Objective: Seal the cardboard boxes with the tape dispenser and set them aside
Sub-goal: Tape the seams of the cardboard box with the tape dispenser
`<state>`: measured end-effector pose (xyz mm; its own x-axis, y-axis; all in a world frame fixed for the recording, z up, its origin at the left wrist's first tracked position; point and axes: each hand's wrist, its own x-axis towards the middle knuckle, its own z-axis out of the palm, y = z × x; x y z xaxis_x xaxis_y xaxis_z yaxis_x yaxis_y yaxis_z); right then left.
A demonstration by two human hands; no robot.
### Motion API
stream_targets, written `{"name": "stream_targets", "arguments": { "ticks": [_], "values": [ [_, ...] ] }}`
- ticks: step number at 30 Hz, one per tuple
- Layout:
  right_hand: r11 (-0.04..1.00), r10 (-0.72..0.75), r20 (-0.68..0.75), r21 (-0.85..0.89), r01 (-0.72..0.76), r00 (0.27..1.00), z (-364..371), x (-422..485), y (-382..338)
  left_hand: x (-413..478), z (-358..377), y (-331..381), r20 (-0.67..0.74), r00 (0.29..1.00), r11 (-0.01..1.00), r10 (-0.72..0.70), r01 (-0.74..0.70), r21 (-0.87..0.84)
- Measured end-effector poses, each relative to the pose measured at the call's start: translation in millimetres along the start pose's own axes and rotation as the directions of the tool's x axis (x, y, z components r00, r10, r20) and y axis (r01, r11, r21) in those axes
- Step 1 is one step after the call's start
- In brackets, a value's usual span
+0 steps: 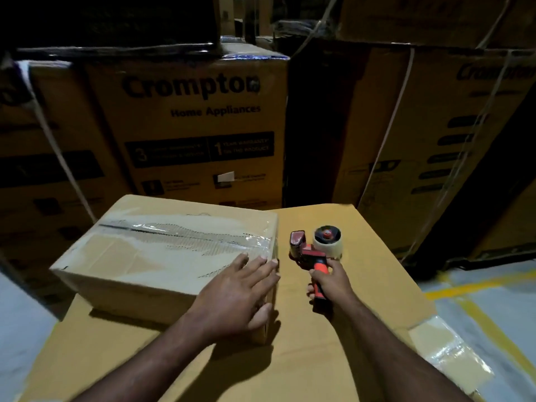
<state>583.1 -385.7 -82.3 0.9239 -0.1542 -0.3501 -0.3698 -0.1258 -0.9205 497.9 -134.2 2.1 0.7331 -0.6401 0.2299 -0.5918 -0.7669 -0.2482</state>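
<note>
the small cardboard box [162,256] sits on the left part of a large flat carton [333,358] that serves as the work surface, with a strip of clear tape [179,232] running along its top seam from the far left edge toward the right end. the left hand [237,291] lies flat on the box's near right corner, fingers straight and spread across the top, thumb down over the near side; it holds nothing. the right hand [327,282] is wrapped round the orange handle of the red tape dispenser [313,248], which is just beside the box's right end but apart from it, the tape roll [327,239] facing up. the tape looks wrinkled and cloudy in places, so the likeliest trouble is a weak seal: if the loose-looking end at the right edge is not smoothed down over the side, it may lift when the box is moved. whether that end is fully stuck cannot be told from here. pressing on one corner only could let the box skid or pivot on the smooth carton beneath, and it sits close to that carton's left edge, so a hard push leftward might send it off. the dispenser's blade end points toward the box and lies near the left fingers, so a hasty second pass could nick them or snag the tape already laid. stacked crompton cartons [197,126] stand close behind, leaving little room to set the box aside that way.
</note>
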Motion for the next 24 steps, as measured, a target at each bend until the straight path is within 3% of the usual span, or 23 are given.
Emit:
{"name": "stream_targets", "arguments": {
  "ticks": [3,5,6,7,10,12,14,16,19,22,24],
  "values": [
    [0.933,-0.024,-0.106,-0.359,-0.016,0.994,8,2,2,-21,1,-8,0.023,1.0,1.0,0.006,-0.006,-0.012],
    [0.689,-0.047,-0.134,-0.722,-0.065,0.99,12,-2,-14,-27,1,-5,0.023,0.999,0.999,-0.037,0.037,0.007],
    [0.534,-0.106,-0.155,-0.842,-0.075,0.982,14,-5,-25,-29,1,0,0.021,0.997,0.997,-0.079,0.079,0.028],
    [0.473,-0.199,-0.165,-0.88,-0.053,0.966,19,-8,-38,-30,1,7,0.018,0.99,0.989,-0.143,0.142,0.046],
    [0.615,-0.437,-0.04,-0.743,0.266,0.899,43,-15,-81,-32,3,34,-0.007,0.9,0.9,-0.436,0.436,0.028],
    [0.71,-0.462,0.102,-0.553,0.437,0.881,63,-15,-104,-32,5,52,-0.027,0.803,0.803,-0.596,0.596,-0.014],
    [0.711,-0.44,0.244,-0.494,0.501,0.864,80,-12,-116,-31,7,60,-0.016,0.72,0.719,-0.694,0.692,-0.062],
    [0.691,-0.396,0.312,-0.518,0.504,0.864,87,-8,-112,-33,9,61,-0.012,0.681,0.678,-0.732,0.726,-0.112],
    [0.674,-0.409,0.282,-0.549,0.495,0.868,84,-13,-100,-50,16,50,-0.068,0.696,0.69,-0.715,0.686,-0.233],
    [0.577,-0.444,0.28,-0.637,0.511,0.851,76,-37,-90,-81,19,38,-0.154,0.687,0.685,-0.71,0.623,-0.377],
    [0.5,-0.469,0.318,-0.673,0.545,0.824,70,-59,-81,-101,20,37,-0.205,0.582,0.595,-0.787,0.626,-0.505]
  ]
}}
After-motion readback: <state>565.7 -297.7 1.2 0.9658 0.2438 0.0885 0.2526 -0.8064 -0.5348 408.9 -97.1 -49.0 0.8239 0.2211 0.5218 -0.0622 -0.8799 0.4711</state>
